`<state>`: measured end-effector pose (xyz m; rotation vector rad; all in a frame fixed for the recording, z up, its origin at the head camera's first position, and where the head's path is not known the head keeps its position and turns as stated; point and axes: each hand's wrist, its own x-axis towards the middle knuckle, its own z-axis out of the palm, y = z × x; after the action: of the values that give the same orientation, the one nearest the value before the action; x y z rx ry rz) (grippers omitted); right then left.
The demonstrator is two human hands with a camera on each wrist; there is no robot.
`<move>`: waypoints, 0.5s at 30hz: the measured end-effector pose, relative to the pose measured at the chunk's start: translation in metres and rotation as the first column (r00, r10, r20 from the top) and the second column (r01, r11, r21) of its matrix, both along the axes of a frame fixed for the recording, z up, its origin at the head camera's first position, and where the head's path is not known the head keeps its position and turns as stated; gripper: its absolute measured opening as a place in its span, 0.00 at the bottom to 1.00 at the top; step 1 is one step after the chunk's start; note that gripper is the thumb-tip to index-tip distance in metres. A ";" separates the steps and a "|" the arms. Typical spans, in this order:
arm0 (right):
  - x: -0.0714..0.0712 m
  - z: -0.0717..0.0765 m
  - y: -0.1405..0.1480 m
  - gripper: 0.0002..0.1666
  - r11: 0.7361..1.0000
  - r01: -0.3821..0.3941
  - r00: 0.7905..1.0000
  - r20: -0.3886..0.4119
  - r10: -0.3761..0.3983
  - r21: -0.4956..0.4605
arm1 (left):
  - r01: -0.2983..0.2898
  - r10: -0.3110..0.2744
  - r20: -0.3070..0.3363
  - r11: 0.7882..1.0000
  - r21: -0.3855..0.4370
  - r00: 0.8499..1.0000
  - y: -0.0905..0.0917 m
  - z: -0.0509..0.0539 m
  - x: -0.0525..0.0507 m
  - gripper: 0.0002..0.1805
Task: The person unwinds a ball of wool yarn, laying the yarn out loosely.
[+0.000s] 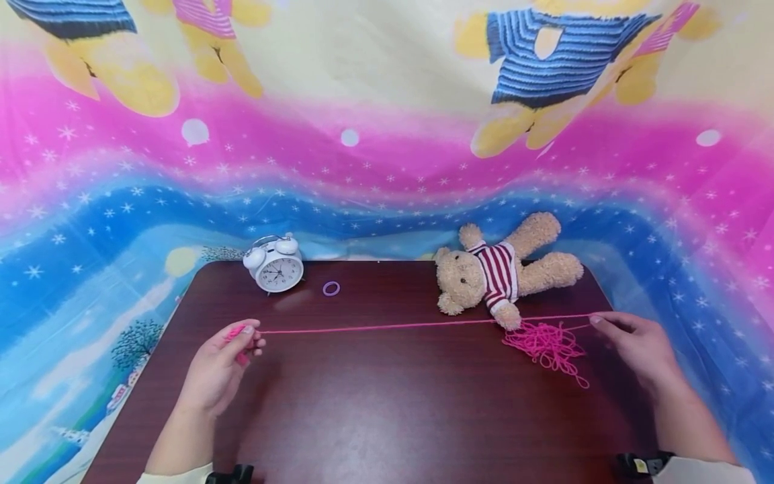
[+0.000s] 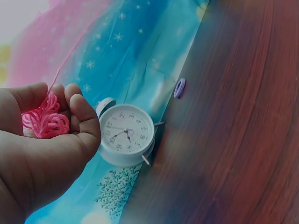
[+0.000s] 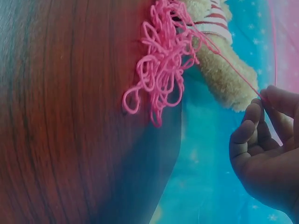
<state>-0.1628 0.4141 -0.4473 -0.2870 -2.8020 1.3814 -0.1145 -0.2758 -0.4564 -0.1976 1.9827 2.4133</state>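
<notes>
A strand of pink yarn (image 1: 375,327) runs taut across the table between both hands. The left hand (image 1: 220,363) holds a small looped bunch of pink yarn (image 2: 46,122) in its curled fingers, with thumb and forefinger pinching the strand. At the table's right side the right hand (image 1: 637,346) pinches the yarn between thumb and forefinger. From that pinch a second length leads back to a loose, tangled heap of yarn (image 1: 547,346) lying on the table, left of the right hand. In the right wrist view the heap (image 3: 163,60) shows many loose loops.
A teddy bear (image 1: 498,269) in a striped shirt lies at the back right, its paw by the yarn heap. A white alarm clock (image 1: 278,269) stands at the back left, and a purple ring (image 1: 331,288) lies beside it. Printed cloth (image 1: 387,168) hangs around the brown table (image 1: 387,403).
</notes>
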 end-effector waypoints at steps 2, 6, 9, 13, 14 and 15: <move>0.000 -0.001 0.003 0.32 1.000 0.005 1.000 0.005 -0.005 -0.002 | -0.006 0.006 -0.006 1.000 0.010 1.000 -0.004 -0.001 0.001 0.08; 0.000 -0.002 0.008 0.31 1.000 0.018 1.000 0.015 -0.018 -0.001 | -0.010 0.010 -0.019 1.000 0.018 1.000 -0.009 -0.002 0.004 0.08; -0.001 -0.004 0.012 0.29 0.999 0.036 0.999 0.020 -0.036 -0.012 | -0.014 0.015 -0.029 1.000 0.028 0.999 -0.012 -0.002 0.005 0.09; -0.002 -0.008 0.018 0.26 0.997 0.064 0.998 0.017 -0.063 -0.040 | -0.014 0.016 -0.038 0.999 0.049 0.999 -0.014 -0.003 0.005 0.09; -0.003 -0.009 0.020 0.25 0.996 0.071 0.997 0.020 -0.070 -0.047 | -0.012 0.014 -0.039 0.999 0.052 0.999 -0.015 -0.003 0.005 0.09; -0.003 -0.010 0.021 0.23 0.996 0.075 0.997 0.022 -0.074 -0.052 | -0.011 0.013 -0.040 0.998 0.057 0.999 -0.015 -0.003 0.005 0.09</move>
<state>-0.1659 0.4356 -0.4573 -0.4034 -2.7433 1.4455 -0.1091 -0.2907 -0.4597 -0.1614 1.9318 2.4964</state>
